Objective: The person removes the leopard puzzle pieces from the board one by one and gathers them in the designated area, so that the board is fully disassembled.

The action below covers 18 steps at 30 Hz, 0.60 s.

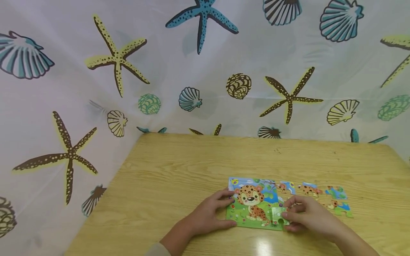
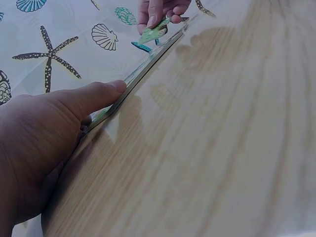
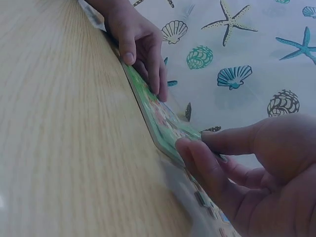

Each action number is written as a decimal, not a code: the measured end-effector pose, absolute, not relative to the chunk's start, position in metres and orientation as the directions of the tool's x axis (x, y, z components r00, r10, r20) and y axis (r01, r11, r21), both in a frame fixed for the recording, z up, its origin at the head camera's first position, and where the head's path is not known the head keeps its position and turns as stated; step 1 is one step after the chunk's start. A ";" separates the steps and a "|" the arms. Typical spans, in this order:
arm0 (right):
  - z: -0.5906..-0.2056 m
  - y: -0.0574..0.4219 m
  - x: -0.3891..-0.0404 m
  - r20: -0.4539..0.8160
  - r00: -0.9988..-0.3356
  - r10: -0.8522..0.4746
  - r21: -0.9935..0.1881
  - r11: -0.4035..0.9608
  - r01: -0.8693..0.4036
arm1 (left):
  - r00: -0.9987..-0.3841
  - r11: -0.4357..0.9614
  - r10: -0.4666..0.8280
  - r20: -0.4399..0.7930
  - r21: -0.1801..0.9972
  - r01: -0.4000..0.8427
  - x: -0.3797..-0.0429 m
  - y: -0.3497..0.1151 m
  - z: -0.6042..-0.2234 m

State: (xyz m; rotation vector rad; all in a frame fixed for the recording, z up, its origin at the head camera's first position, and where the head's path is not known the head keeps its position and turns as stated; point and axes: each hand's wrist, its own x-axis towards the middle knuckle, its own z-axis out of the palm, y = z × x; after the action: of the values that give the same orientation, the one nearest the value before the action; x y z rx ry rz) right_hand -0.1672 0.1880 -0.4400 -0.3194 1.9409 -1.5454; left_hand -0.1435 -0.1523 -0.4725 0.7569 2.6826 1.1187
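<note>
A jigsaw puzzle board (image 1: 241, 211) with a spotted cub on green grass lies flat on the table. My left hand (image 1: 209, 213) rests on its left side, thumb at the front left corner and fingers on the left edge. At the board's front right corner, my right hand (image 1: 309, 217) pinches a green puzzle piece (image 1: 276, 213) between thumb and fingers. The piece overlaps the board in the head view and is held tilted in the left wrist view. Loose puzzle pieces (image 1: 309, 189) lie right of the board, some partly hidden by the right hand.
The wooden table (image 1: 166, 170) extends around the board. Behind it and on the left hangs a white cloth (image 1: 217, 64) printed with shells and starfish. Several loose pieces, one of them a blue and green piece (image 1: 336, 192), lie in rows on the right.
</note>
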 end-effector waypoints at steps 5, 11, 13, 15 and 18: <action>-0.437 0.200 -0.169 -0.326 -0.775 -0.542 -0.932 0.321 0.168 | -0.865 0.597 0.497 0.072 0.695 0.401 -0.145 -0.150 -0.475; -0.430 0.212 -0.174 -0.334 -0.769 -0.545 -0.915 0.383 0.125 | -0.876 0.601 0.475 0.082 0.697 0.391 -0.147 -0.150 -0.478; -0.429 0.213 -0.174 -0.330 -0.775 -0.539 -0.913 0.390 0.118 | -0.876 0.600 0.474 0.086 0.697 0.393 -0.148 -0.150 -0.479; -0.430 0.215 -0.174 -0.335 -0.778 -0.532 -0.910 0.396 0.122 | -0.876 0.598 0.475 0.086 0.699 0.393 -0.148 -0.150 -0.480; -0.432 0.217 -0.171 -0.333 -0.782 -0.526 -0.910 0.398 0.120 | -0.873 0.593 0.481 0.081 0.704 0.392 -0.148 -0.149 -0.480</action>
State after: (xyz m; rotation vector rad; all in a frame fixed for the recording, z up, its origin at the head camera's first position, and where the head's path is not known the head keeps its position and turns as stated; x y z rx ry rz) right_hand -0.1714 0.2168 -0.4321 -0.3459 2.0649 -1.4127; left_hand -0.1484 -0.1486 -0.4802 0.7428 2.6973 1.1480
